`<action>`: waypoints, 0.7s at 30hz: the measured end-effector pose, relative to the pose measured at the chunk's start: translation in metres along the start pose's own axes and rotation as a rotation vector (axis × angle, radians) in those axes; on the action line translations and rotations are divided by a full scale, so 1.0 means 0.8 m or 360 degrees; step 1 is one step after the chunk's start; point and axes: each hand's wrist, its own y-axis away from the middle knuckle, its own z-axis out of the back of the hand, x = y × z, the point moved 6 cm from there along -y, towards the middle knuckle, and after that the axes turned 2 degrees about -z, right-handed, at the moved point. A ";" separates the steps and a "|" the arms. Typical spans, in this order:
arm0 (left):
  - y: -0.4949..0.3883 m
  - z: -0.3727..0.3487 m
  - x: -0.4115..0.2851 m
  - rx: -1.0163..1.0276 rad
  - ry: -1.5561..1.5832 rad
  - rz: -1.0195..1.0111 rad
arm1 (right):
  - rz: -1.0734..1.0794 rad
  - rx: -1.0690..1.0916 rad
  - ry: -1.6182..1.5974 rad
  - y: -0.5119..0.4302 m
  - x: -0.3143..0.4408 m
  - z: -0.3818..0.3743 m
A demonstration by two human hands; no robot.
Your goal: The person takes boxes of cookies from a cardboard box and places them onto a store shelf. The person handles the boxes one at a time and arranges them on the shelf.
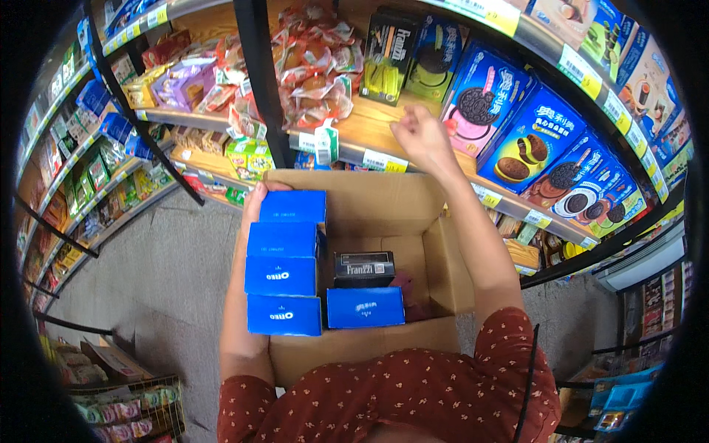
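Observation:
An open cardboard carton (365,202) is held against my body, below the shelf edge. At its far left corner my left hand (260,198) grips the carton, partly hidden by blue Oreo boxes (281,275) standing in a row along the left side. Also in the carton are a black Franzzi box (364,268) and another blue box (366,307). My right hand (419,135) is above the wooden shelf (368,119), fingers loosely curled, with nothing visible in it. Just beyond it stand a black-and-yellow Franzzi box (388,58) and a dark blue-green cookie box (436,61).
Right of my hand, pink-and-blue Oreo boxes (483,102) and yellow-and-blue Oreo boxes (532,144) line the shelf. Wrapped snacks (316,66) are heaped to the left, beside a black shelf post (260,77). Price tags (386,160) run along the shelf's front edge.

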 end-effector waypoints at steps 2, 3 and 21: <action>0.002 -0.001 -0.001 -0.0042 0.0011 0.0023 | -0.0030 0.0636 -0.0229 0.069 0.008 -0.005; 0.003 -0.002 -0.002 -0.0051 0.0024 0.0025 | -0.0106 0.0959 -0.0347 0.105 0.010 -0.009; -0.005 0.000 0.001 0.0004 -0.0021 0.0087 | -0.0138 0.0893 -0.1078 0.199 -0.045 -0.093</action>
